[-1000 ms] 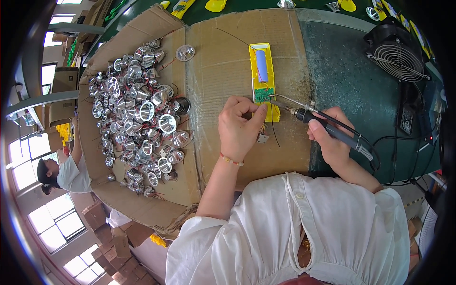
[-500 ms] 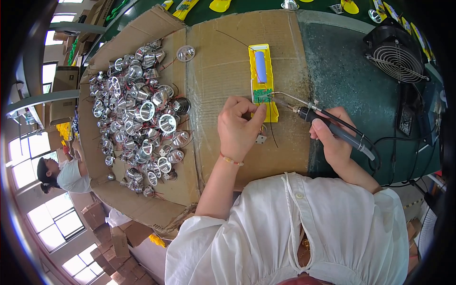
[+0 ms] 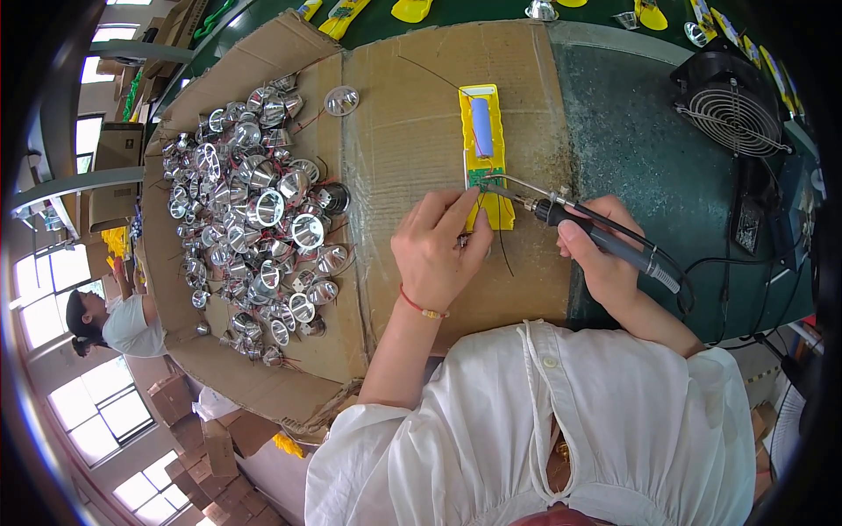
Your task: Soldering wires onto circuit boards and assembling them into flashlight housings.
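In my right hand (image 3: pixel 605 254) is a soldering iron (image 3: pixel 605 238) with a dark handle and a thin bent metal tube along it. Its tip reaches the small green circuit board (image 3: pixel 485 178) in a yellow plastic housing (image 3: pixel 499 210). A blue cylindrical battery (image 3: pixel 481 128) lies further up the housing, with thin wires near it. My left hand (image 3: pixel 437 245) is at the housing's lower left, index fingertip at the board's lower edge, thumb lower and apart. Something small and shiny shows between thumb and fingers; the hand mostly hides it.
At left, a cardboard box (image 3: pixel 346 346) holds many silver reflector cups (image 3: pixel 266 208) with wires; one lone reflector (image 3: pixel 342 101) lies right of the pile. A black fan with a wire guard (image 3: pixel 728 114) stands at right. Yellow housings (image 3: pixel 410 9) line the far edge. Another person (image 3: pixel 132 324) is at far left.
My left hand has shifted slightly left, its thumb now apart from the index finger, which points at the board. My right hand and the soldering iron have moved a little left.
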Demonstrator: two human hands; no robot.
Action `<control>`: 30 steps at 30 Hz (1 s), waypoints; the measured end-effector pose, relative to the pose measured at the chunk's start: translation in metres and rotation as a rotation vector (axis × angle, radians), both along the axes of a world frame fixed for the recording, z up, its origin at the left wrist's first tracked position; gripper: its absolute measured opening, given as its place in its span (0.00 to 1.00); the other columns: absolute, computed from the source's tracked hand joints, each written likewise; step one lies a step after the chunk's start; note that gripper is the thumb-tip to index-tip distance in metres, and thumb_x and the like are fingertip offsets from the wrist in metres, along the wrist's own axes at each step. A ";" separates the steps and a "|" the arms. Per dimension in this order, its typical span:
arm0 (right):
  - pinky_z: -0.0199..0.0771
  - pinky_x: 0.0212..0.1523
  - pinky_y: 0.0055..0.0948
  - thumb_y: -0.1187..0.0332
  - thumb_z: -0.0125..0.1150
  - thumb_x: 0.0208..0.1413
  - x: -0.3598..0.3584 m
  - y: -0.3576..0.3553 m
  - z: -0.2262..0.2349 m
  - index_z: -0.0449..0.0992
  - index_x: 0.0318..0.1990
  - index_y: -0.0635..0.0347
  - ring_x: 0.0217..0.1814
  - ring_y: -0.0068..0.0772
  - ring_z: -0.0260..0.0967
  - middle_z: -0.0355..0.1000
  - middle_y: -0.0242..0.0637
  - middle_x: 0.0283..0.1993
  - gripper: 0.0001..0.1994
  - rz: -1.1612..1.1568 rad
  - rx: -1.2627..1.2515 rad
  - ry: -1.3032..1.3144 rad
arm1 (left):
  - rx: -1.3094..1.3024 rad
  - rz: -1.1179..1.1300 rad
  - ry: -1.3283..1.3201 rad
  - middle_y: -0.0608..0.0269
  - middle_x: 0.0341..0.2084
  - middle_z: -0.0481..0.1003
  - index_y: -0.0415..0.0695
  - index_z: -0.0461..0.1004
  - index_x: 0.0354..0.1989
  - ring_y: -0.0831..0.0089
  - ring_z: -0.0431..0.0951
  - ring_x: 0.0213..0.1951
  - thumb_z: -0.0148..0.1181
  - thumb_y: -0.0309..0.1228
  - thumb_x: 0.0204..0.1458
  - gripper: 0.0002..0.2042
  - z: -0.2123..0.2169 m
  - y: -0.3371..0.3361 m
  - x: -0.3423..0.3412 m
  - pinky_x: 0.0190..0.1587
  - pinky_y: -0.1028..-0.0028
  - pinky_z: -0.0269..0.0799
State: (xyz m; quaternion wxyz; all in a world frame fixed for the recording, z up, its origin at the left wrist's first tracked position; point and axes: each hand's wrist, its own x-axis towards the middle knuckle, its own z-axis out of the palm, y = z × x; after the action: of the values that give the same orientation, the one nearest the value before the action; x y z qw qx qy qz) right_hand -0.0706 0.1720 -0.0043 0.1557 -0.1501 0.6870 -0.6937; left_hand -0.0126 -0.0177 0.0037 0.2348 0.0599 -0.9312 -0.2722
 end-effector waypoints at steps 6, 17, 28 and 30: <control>0.69 0.25 0.18 0.71 0.60 0.49 0.003 -0.004 0.003 0.67 0.34 0.65 0.23 0.18 0.67 0.70 0.35 0.24 0.09 -0.110 -0.093 -0.138 | -0.146 -0.059 0.032 0.64 0.24 0.73 0.41 0.76 0.31 0.70 0.72 0.21 0.61 0.26 0.35 0.11 0.002 -0.002 -0.004 0.24 0.74 0.67; 0.67 0.25 0.19 0.74 0.56 0.51 -0.004 0.049 -0.005 0.65 0.35 0.66 0.23 0.20 0.65 0.68 0.37 0.24 0.08 -0.223 -0.133 -0.100 | 0.653 0.193 -0.067 0.60 0.24 0.76 0.35 0.76 0.31 0.81 0.74 0.21 0.56 0.22 0.46 0.06 0.018 -0.002 -0.002 0.23 0.80 0.69; 0.65 0.24 0.19 0.75 0.60 0.47 0.002 0.074 -0.027 0.68 0.33 0.64 0.23 0.19 0.65 0.69 0.34 0.23 0.07 -0.287 0.055 0.010 | 0.075 0.061 -0.341 0.51 0.20 0.74 0.42 0.77 0.24 0.59 0.76 0.25 0.58 0.38 0.41 0.11 0.024 -0.028 -0.179 0.30 0.67 0.71; 0.64 0.23 0.21 0.74 0.61 0.47 0.003 0.072 -0.026 0.67 0.31 0.63 0.22 0.20 0.65 0.68 0.34 0.22 0.08 -0.269 0.057 0.033 | 0.059 0.151 -0.193 0.52 0.29 0.74 0.44 0.77 0.29 0.58 0.75 0.33 0.60 0.41 0.40 0.14 0.026 -0.041 -0.232 0.36 0.65 0.70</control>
State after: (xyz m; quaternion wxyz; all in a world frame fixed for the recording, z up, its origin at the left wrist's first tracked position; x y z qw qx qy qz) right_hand -0.0672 0.2441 -0.0300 0.0542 -0.0633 0.7228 -0.6860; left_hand -0.2445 -0.0588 0.0299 0.1619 0.1625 -0.9340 -0.2739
